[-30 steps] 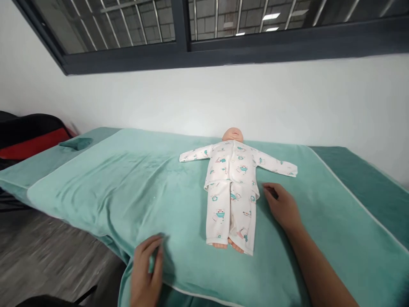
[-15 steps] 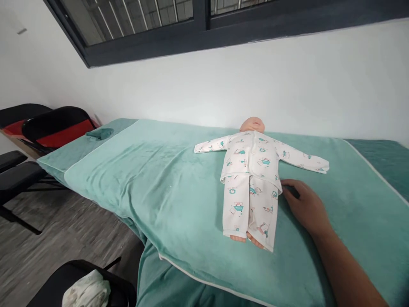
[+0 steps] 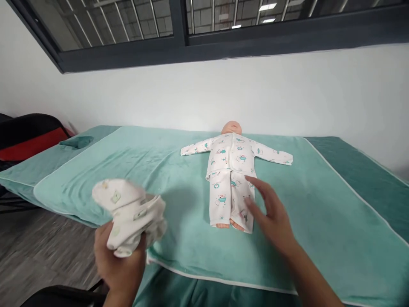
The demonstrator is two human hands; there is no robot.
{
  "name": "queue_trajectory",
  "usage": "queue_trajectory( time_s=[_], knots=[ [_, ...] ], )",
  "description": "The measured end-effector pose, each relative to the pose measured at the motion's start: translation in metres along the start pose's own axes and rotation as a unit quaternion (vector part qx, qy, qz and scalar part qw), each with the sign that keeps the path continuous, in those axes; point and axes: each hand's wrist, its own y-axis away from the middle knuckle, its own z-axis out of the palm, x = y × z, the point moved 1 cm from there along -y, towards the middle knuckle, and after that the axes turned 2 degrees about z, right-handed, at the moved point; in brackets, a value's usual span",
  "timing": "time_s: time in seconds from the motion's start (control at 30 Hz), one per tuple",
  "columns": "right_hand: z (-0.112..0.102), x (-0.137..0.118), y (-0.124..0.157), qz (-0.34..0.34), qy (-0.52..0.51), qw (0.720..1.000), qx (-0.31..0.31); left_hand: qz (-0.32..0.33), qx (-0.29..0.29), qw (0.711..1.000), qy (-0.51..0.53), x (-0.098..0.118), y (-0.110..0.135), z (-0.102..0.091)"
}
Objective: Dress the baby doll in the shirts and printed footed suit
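A bunched white cloth [image 3: 131, 213] with a pale green print is gripped in my left hand [image 3: 119, 264], raised over the left front of the bed; its exact kind is hidden by the folds. My right hand [image 3: 271, 215] hovers with thumb and fingers apart, just beside the doll's right-side trouser leg, holding nothing. The baby doll [image 3: 231, 127] lies on its back, head toward the wall and arms spread. It wears a white printed shirt [image 3: 228, 155] and matching trousers [image 3: 220, 200], with its feet showing at the cuffs.
A light green cover [image 3: 179, 256] with white piping lies over the bed. Against the wall at left are black and red chairs [image 3: 32, 143]. A black seat [image 3: 60, 296] stands at the lower left. A dark-framed window [image 3: 185, 47] is above.
My left hand has come into view holding the white cloth that lay on the black seat. My right hand has moved off the shirt hem and opened. The view has shifted right.
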Motion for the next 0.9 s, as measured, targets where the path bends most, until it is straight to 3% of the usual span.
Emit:
queue_trajectory(
  time_s=[0.03,0.07,0.13,0.17,0.2,0.27,0.37,0.5,0.7,0.8,0.9],
  knots=[
    [0.007,-0.016,0.009,-0.015,-0.030,0.999,-0.024,0.029,0.072,0.997,0.023,0.026,-0.002,0.014],
    [0.015,-0.031,0.016,-0.011,-0.058,0.996,-0.062,0.041,0.088,0.994,0.059,0.052,-0.003,0.028],
    [0.029,-0.052,0.024,0.018,-0.138,0.983,-0.122,0.012,0.028,0.987,0.159,0.098,-0.001,0.054],
    [0.035,-0.059,0.024,0.030,-0.170,0.976,-0.136,-0.018,-0.031,0.978,0.207,0.116,0.001,0.066],
    [0.039,-0.063,0.024,0.036,-0.195,0.970,-0.139,-0.042,-0.079,0.962,0.257,0.131,0.004,0.076],
    [0.044,-0.066,0.019,0.045,-0.223,0.965,-0.129,-0.078,-0.113,0.934,0.331,0.150,0.010,0.092],
    [0.044,-0.063,0.013,0.058,-0.239,0.964,-0.104,-0.119,-0.154,0.899,0.391,0.159,0.020,0.108],
    [0.045,-0.060,0.009,0.053,-0.215,0.971,-0.090,-0.161,-0.229,0.849,0.449,0.162,0.030,0.115],
    [0.048,-0.055,0.001,-0.081,-0.085,0.993,-0.033,-0.188,-0.280,0.824,0.456,0.163,0.033,0.113],
    [0.026,-0.058,-0.007,-0.148,0.005,0.989,-0.010,-0.182,-0.345,0.797,0.461,0.157,0.025,0.111],
    [-0.021,-0.064,-0.021,-0.197,0.148,0.968,0.039,-0.134,-0.380,0.799,0.447,0.145,0.011,0.107]
  ],
)
